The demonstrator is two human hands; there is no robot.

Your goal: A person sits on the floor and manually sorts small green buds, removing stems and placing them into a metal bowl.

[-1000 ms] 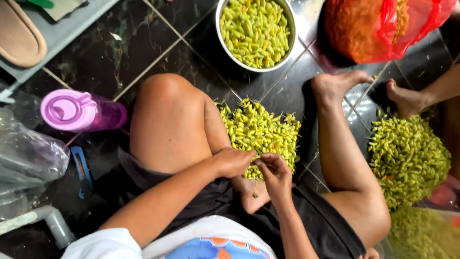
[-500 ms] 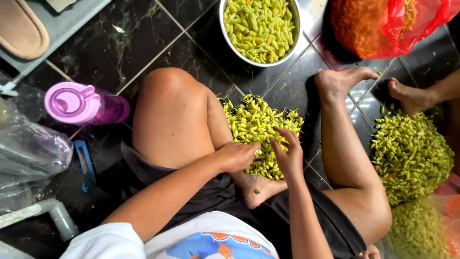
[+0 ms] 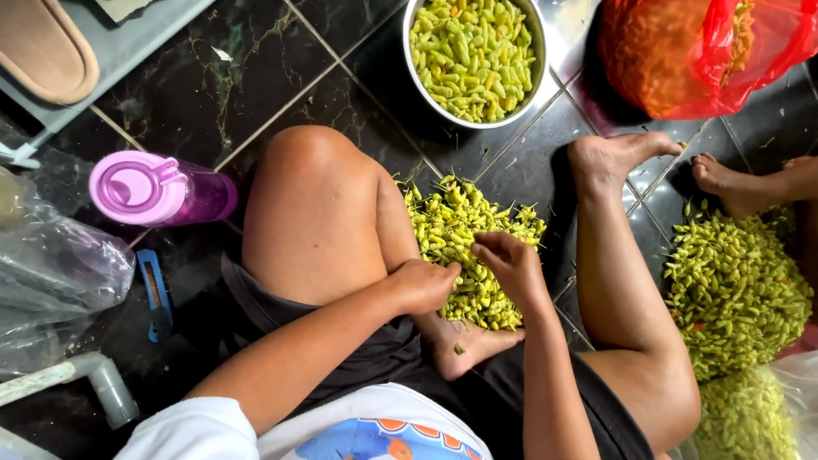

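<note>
Since a moment ago the right hand (image 3: 511, 266) has dropped back, fingers curled, onto the heap of small yellow-green chillies (image 3: 464, 247) on the dark floor tiles, beside the closed left hand (image 3: 423, 285), seemingly gathering more.

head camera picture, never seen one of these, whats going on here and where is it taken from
The camera sits on a person's head and looks straight down, so you see their own arms, legs and lap from above. They sit on a dark tiled floor with a pile of small yellow-green chillies between their legs. The left hand is closed at the near edge of that pile; whether it holds a chilli cannot be told. The right hand rests on the pile, fingers bent into it. Beyond the pile stands a metal bowl full of the same chillies, and a red plastic bag. A purple bottle lies to the left. On the right is a second pile, next to another person's foot.
</note>
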